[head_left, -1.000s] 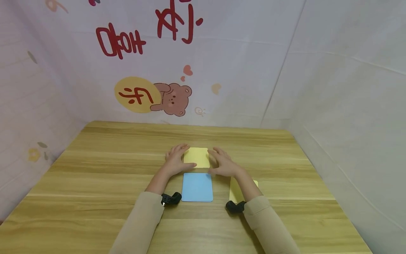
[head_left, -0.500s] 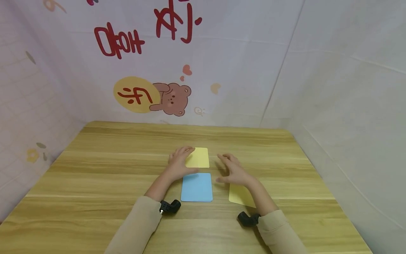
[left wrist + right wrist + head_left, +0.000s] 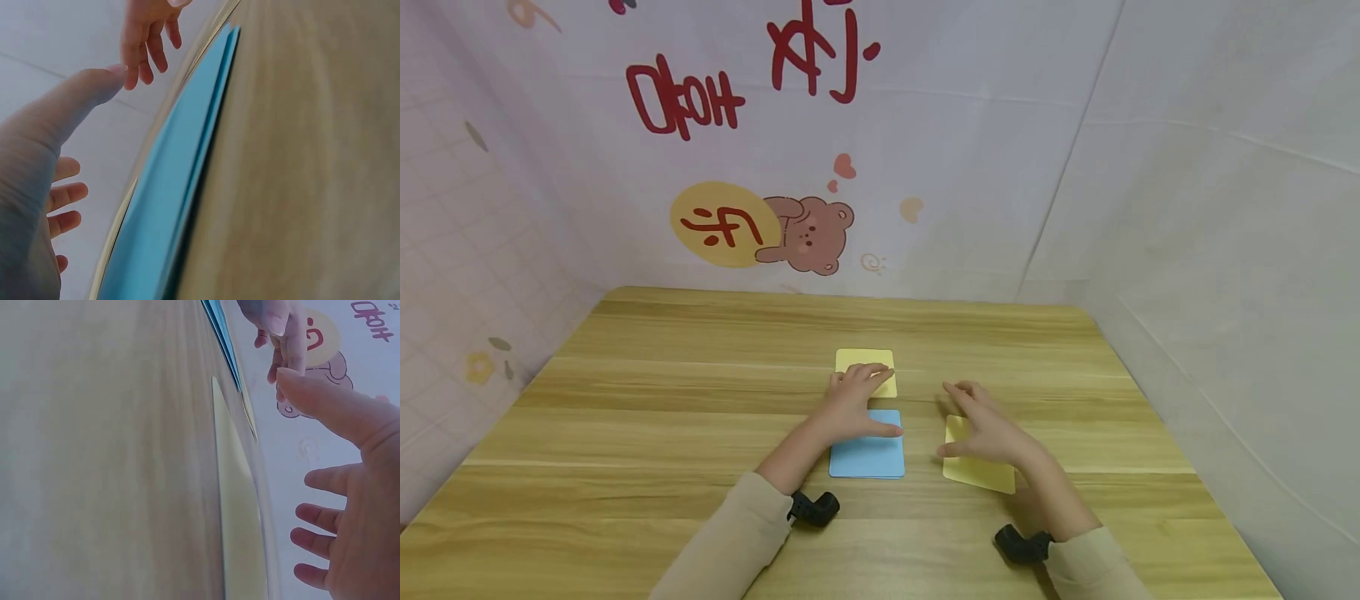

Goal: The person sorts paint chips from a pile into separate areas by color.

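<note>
Three square paper-like pieces lie flat on the wooden table. My left hand (image 3: 852, 406) hovers over the far yellow square (image 3: 852, 357) and the blue square (image 3: 867, 460), thumb and fingers spread and holding nothing. The left wrist view shows the blue square (image 3: 181, 144) as thin stacked layers, the thumb above it. Over the near yellow square (image 3: 973, 473) on the right, my right hand (image 3: 988, 425) is held with fingers apart and nothing in it. That yellow square (image 3: 240, 519) lies below the right hand (image 3: 350, 506) in the right wrist view.
The wooden table (image 3: 662, 400) extends around the squares to both sides. A white cloth backdrop (image 3: 962, 150) with red writing and a printed bear (image 3: 815, 237) rises at the back. Black wrist cameras (image 3: 1025, 546) sit at both cuffs.
My right hand has moved right and nearer, from beside the far yellow square to above the near one. My left hand has shifted right and nearer, partly over the blue square.
</note>
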Motion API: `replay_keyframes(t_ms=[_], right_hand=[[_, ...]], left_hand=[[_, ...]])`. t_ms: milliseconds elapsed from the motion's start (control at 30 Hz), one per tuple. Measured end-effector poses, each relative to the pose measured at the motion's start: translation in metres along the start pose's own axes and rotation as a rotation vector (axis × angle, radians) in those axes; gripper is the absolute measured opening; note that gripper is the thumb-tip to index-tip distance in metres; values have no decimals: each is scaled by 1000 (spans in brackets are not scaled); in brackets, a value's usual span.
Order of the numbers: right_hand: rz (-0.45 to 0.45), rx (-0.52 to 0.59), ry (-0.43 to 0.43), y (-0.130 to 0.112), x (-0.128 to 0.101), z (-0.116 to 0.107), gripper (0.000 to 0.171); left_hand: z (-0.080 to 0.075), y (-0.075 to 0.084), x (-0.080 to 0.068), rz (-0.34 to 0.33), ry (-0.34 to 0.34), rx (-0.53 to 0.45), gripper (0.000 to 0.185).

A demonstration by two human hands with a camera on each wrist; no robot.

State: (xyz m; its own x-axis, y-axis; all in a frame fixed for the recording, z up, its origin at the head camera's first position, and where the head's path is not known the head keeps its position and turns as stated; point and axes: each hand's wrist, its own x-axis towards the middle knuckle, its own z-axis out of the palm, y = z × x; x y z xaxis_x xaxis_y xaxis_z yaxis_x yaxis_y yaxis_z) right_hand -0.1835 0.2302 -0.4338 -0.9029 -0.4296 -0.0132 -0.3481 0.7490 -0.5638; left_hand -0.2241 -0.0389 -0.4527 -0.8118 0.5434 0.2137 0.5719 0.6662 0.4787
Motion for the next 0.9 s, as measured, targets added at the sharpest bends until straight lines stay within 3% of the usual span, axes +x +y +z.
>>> replay_keyframes(t_ms=[567,900], right_hand=[[25,-67,-7,20,-42,-13,112],[29,-88,-5,30,-59,-17,116]], left_hand=[[26,48,2,117,-164,29,99],[41,71,8,128,-185,86,99]])
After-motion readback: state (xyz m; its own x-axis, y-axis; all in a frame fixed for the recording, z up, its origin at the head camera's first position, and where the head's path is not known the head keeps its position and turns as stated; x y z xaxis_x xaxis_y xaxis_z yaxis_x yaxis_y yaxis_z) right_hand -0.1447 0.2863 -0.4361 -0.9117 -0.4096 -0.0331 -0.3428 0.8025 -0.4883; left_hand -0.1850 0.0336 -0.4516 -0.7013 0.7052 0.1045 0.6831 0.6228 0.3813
